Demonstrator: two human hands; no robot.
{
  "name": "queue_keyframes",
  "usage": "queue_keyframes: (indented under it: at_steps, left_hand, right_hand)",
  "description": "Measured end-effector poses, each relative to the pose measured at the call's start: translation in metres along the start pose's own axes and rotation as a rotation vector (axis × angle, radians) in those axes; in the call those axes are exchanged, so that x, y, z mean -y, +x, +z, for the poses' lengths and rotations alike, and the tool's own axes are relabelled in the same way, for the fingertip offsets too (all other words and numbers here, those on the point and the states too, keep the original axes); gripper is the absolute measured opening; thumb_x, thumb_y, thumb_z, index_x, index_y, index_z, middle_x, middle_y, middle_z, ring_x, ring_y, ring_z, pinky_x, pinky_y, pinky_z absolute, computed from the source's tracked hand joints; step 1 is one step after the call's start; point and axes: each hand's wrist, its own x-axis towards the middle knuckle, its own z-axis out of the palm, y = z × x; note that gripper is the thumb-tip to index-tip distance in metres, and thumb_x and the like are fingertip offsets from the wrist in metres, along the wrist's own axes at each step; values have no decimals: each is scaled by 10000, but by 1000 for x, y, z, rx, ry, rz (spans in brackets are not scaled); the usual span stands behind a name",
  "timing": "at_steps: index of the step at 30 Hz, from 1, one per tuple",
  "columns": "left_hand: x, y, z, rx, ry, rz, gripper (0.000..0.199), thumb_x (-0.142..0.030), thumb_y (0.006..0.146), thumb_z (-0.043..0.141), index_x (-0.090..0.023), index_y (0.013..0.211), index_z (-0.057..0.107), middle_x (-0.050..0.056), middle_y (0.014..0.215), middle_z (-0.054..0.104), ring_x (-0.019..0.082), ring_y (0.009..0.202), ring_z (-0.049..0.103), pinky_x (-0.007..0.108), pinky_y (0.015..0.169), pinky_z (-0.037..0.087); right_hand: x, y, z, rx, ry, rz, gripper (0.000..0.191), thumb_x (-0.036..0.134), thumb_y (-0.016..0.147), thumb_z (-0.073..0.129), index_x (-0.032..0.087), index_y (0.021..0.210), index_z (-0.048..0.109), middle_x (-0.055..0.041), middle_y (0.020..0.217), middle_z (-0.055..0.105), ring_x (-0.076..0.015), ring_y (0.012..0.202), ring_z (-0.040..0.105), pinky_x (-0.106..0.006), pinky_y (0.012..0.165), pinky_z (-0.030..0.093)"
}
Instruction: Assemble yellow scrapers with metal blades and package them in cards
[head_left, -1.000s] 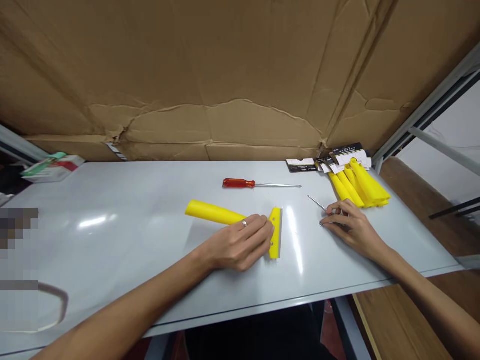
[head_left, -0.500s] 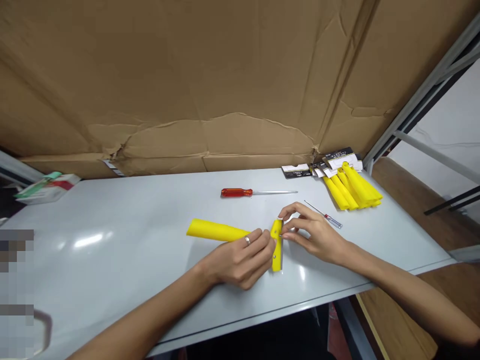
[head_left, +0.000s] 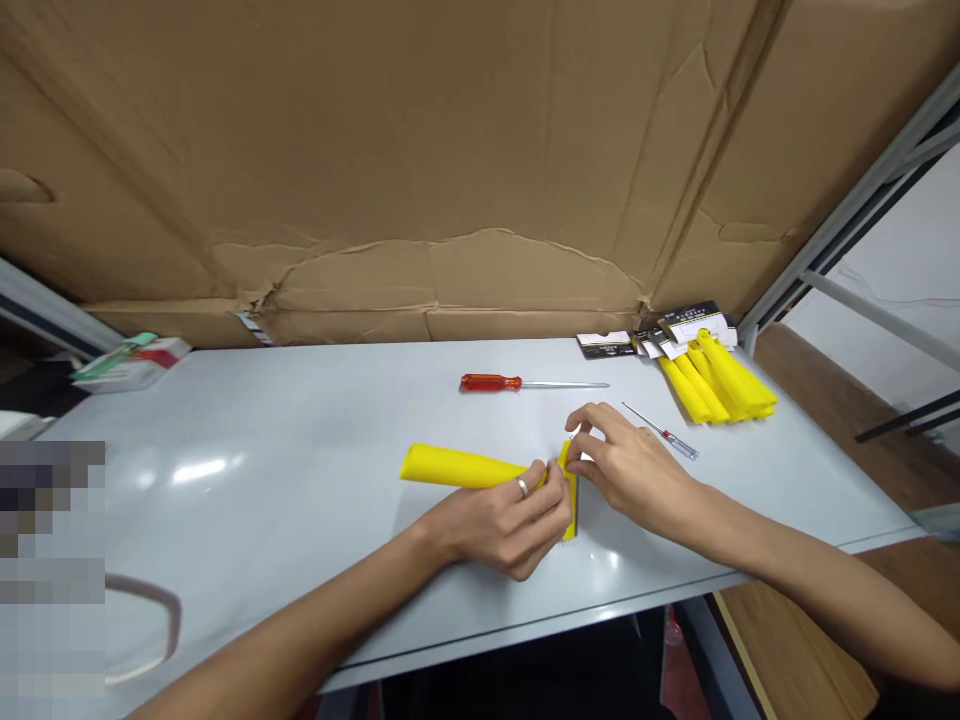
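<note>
While the yellow scraper (head_left: 480, 468) lies flat near the middle of the worktop (head_left: 300, 420), my left hand (head_left: 502, 525) clamps its neck and my right hand (head_left: 622, 465) pinches the blade head. I judge it light, stiff, slick plastic; the handle is the safest hold, away from the edge.

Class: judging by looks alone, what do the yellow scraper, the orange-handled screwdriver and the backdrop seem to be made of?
Yellow scraper: probably moulded plastic, uniform matte colour.
Orange-handled screwdriver: handle looks like translucent plastic, shaft like bright metal, thin and silvery.
Backdrop: corrugated cardboard, brown with creases and torn edges.
</note>
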Motion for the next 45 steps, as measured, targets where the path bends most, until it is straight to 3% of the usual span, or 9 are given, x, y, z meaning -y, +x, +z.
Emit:
queue_keyframes:
  at_steps: [6, 10, 15, 18, 26, 30, 35, 40, 45]
  left_hand:
    - [4, -1, 0, -14, 35, 35, 257, -120, 959, 485, -132, 856, 720, 88, 926, 738, 206, 889, 701, 346, 801, 574]
    - [6, -1, 0, -11, 30, 90, 227, -133, 961, 509, -145, 847, 705, 95, 964, 746, 202, 868, 699, 341, 770, 570]
    - [14, -5, 4, -7, 29, 14, 234, -123, 981, 514, -170, 805, 660, 102, 983, 761, 214, 865, 707, 336, 723, 575]
    - [17, -8, 9, -60, -28, -195, 171, -46, 955, 535, -171, 900, 640, 103, 971, 755, 222, 873, 699, 356, 709, 588]
    - [27, 14, -25, 20, -770, -1269, 117, -287, 990, 625, -183, 1044, 618, 35, 860, 733, 169, 726, 699, 304, 678, 586]
    - [36, 22, -36, 102, -1372, -1584, 277, -400, 940, 684, -170, 1041, 567, 7, 720, 715, 141, 531, 642, 271, 552, 540]
    - [25, 20, -19, 42, -1620, -1782, 300, -353, 884, 760, -169, 961, 536, 15, 708, 719, 128, 544, 643, 245, 558, 515]
    - [11, 21, -11, 59, -1743, -1754, 324, -376, 877, 764, -156, 986, 552, 32, 743, 728, 148, 556, 669, 275, 573, 534]
    - [7, 22, -14, 36, -1760, -1687, 289, -343, 881, 736, -168, 998, 538, 26, 788, 726, 151, 581, 681, 299, 621, 551]
  right_hand:
    - [-8, 15, -12, 87, 281, 34, 235, 148, 954, 642, 190, 1185, 631, -79, 1155, 709, -245, 1080, 656, -403, 897, 533]
    - [-20, 27, -9, 245, 615, 6, 160, 171, 929, 676, 194, 1086, 691, -2, 857, 723, -147, 763, 647, -277, 721, 497]
    - [-40, 27, -6, 92, 633, 65, 218, 322, 971, 647, 180, 1135, 666, -9, 801, 720, -143, 697, 632, -265, 659, 469]
    - [-69, 15, -22, -10, 361, 168, 148, 320, 962, 646, 188, 917, 694, -28, 789, 723, -152, 694, 637, -269, 638, 433]
    - [-97, -9, -25, 479, 167, 184, 172, 33, 723, 671, 196, 673, 689, -7, 641, 652, -152, 600, 583, -257, 533, 359]
    - [-83, -2, -16, 368, 177, -14, 222, 19, 808, 556, 183, 715, 674, -14, 705, 668, -142, 659, 578, -270, 616, 391]
    - [-78, 4, -12, 150, 332, -171, 165, 57, 854, 591, 175, 823, 700, 0, 786, 702, -120, 667, 608, -262, 638, 442]
    - [-53, 6, -5, -183, 585, -373, 93, 177, 949, 623, 195, 967, 713, -32, 890, 729, -143, 783, 676, -294, 720, 560]
    - [-32, 7, 8, -240, 608, -438, 110, 157, 966, 620, 190, 1012, 714, -65, 966, 686, -150, 863, 671, -308, 760, 599]
